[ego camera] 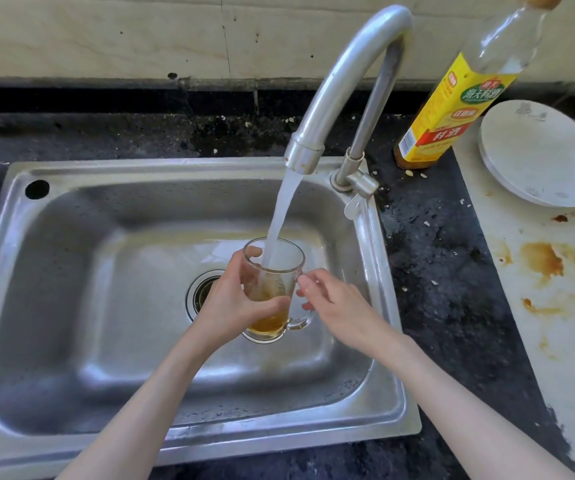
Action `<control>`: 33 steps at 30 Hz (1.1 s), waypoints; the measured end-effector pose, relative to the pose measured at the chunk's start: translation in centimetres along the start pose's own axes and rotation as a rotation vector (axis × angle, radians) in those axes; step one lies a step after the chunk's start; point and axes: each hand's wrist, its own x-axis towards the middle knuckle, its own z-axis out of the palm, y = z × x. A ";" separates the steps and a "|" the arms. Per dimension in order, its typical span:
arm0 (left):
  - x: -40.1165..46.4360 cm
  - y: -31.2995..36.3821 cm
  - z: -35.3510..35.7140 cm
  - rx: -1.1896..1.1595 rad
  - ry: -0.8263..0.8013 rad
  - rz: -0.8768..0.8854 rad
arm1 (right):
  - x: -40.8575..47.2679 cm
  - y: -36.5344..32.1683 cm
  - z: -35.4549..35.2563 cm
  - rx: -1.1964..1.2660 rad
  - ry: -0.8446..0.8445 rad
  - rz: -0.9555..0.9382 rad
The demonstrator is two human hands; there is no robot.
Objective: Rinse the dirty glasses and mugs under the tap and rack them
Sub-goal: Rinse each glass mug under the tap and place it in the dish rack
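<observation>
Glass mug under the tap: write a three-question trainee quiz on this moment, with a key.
1. True or false: water from the tap falls into the glass mug.
2. Which hand wraps its fingers round the mug's body?
A. left hand
B. right hand
3. Fill in: the liquid at the mug's bottom is ____ in colour.

Key
1. True; the stream enters the open top, above the sink.
2. A; the right hand is beside the handle.
3. Amber.

Stained dark countertop (445,271), pale marbled wall (106,36)
</observation>
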 end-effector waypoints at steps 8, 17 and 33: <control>0.0 -0.2 -0.7 -0.014 -0.066 -0.087 | 0.0 0.2 2.4 0.309 0.114 0.000; 0.3 0.3 -1.6 -0.191 -0.315 -0.366 | 2.0 -1.4 2.4 0.735 0.030 0.369; 0.0 3.3 -3.0 0.229 -0.130 -0.038 | 3.2 -3.6 1.8 1.508 0.107 0.682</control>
